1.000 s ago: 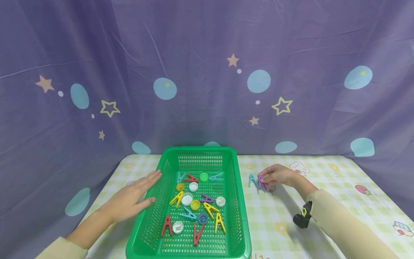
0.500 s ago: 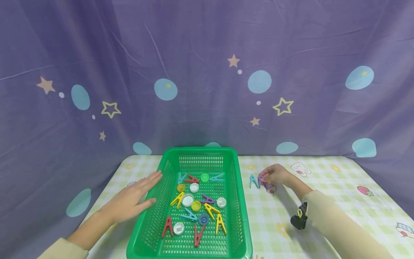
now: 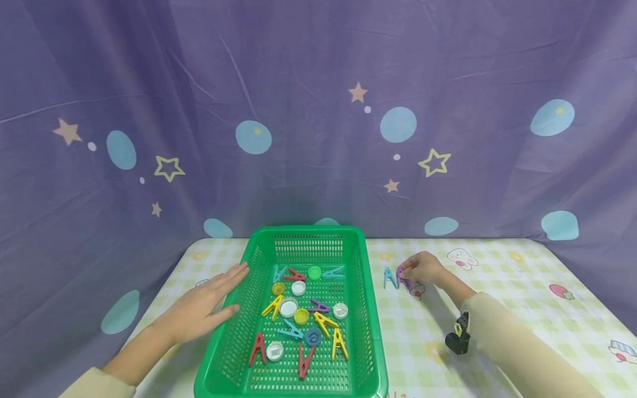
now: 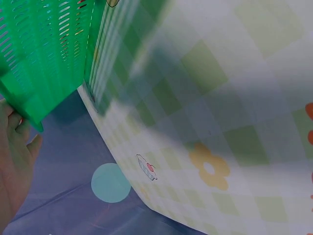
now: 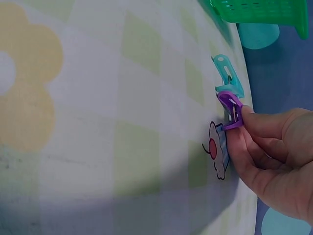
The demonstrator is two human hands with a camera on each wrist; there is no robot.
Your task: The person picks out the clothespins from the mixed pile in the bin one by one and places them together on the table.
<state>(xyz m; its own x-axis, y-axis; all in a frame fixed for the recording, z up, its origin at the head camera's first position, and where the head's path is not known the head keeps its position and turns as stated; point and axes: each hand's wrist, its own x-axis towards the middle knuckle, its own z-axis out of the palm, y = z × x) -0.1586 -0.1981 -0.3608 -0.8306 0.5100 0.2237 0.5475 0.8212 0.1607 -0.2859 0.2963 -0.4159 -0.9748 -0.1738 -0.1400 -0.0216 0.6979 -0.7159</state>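
Observation:
My right hand (image 3: 423, 268) pinches a purple clothespin (image 5: 231, 105) between thumb and fingers at the tabletop, to the right of the basket. Close beside it a teal clothespin (image 5: 226, 73) stands on the cloth. My left hand (image 3: 204, 307) lies with straight fingers against the left rim of the green plastic basket (image 3: 374, 315); in the left wrist view its fingers (image 4: 17, 129) are partly cut off by the frame edge. Inside the basket lie red, yellow, teal and purple clothespins, such as a red clothespin (image 3: 257, 349), among several round caps, including a blue cap (image 3: 312, 336).
A checked cloth (image 3: 408, 342) with printed pictures covers the table. Behind it hangs a purple curtain (image 3: 308, 182) with stars and ovals. A black wrist camera (image 3: 458, 337) sticks out below the right sleeve.
The right forearm has shifted slightly to the left, while the right hand stays at the purple clothespin. The purple and teal clothespins stand a little farther apart than before. My left hand has not moved.

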